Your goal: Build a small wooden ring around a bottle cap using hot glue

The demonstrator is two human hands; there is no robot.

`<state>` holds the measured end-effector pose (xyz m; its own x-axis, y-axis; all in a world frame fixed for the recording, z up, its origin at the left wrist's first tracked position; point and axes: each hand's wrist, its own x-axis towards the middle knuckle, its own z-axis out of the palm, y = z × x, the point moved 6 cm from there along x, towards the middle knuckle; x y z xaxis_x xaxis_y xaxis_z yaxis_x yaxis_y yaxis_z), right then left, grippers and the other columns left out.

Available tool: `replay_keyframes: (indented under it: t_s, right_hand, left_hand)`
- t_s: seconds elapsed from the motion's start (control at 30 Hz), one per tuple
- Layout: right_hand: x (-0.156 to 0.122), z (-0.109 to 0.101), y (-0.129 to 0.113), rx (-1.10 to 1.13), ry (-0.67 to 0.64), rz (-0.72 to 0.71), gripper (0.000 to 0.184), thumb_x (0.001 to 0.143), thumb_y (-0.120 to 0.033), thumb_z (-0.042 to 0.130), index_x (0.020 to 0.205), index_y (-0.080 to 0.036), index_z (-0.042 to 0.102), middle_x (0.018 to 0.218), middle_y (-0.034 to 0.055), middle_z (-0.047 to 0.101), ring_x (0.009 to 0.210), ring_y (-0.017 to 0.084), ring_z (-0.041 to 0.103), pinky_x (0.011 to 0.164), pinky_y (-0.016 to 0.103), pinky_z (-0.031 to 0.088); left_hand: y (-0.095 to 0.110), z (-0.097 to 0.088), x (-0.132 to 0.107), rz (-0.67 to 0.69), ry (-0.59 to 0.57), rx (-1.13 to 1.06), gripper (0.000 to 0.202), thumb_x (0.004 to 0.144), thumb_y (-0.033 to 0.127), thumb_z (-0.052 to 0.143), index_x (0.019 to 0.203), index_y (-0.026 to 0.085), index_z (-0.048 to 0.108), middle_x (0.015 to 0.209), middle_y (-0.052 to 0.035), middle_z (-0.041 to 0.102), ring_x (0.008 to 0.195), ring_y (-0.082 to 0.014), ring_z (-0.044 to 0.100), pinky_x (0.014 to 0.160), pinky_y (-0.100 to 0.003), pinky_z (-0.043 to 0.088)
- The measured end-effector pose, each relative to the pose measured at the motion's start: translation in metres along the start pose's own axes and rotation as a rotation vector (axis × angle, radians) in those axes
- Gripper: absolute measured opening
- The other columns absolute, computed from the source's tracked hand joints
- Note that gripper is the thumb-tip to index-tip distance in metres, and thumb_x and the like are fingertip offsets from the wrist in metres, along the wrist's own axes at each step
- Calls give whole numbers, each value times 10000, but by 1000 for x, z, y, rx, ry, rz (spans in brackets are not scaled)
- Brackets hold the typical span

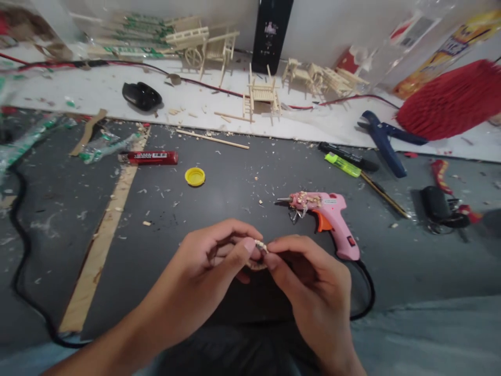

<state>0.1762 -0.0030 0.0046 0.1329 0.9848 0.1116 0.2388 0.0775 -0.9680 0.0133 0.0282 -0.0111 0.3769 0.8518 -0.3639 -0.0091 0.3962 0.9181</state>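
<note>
A small pale ring (257,266), seemingly built from short wooden pieces, is pinched between my two hands over the near part of the dark work surface. My left hand (213,263) has its thumb and fingers closed on the ring's left side. On the other side, my right hand (315,274) grips it between thumb and forefinger. Fingers cover much of the ring. Just beyond my right hand lies a pink glue gun (331,214) with an orange trigger, its nozzle pointing left. A yellow cap (194,176) sits farther off.
A wooden strip (104,245) and black cable run along the left. Beyond are a red tube (148,157), a thin stick (213,139) and miniature wooden furniture (263,94) on a white ledge. Blue-handled cutters (381,141), a green highlighter (342,165) and keys (442,206) lie right.
</note>
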Motion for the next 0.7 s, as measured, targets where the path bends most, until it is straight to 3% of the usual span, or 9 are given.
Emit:
replay_keyframes:
  t_s: [0.33,0.7]
  right_hand:
    - [0,0,1,70,75,17,189,859,-69,766,848,-252,814,769,-36,824,684,130,794,649,173,620]
    - [-6,0,4,72,-23,-67,191,929,-112,785,955,-299,808,850,-58,802,738,95,725,692,173,565]
  left_hand:
    - [4,3,1,22,23,30,150,997,347,744,985,202,781,826,-10,754,764,-157,709,662,-198,611]
    - [1,-1,1,63,2,76,142,973,308,731,891,219,806,782,24,769,674,-110,680,627,-149,578]
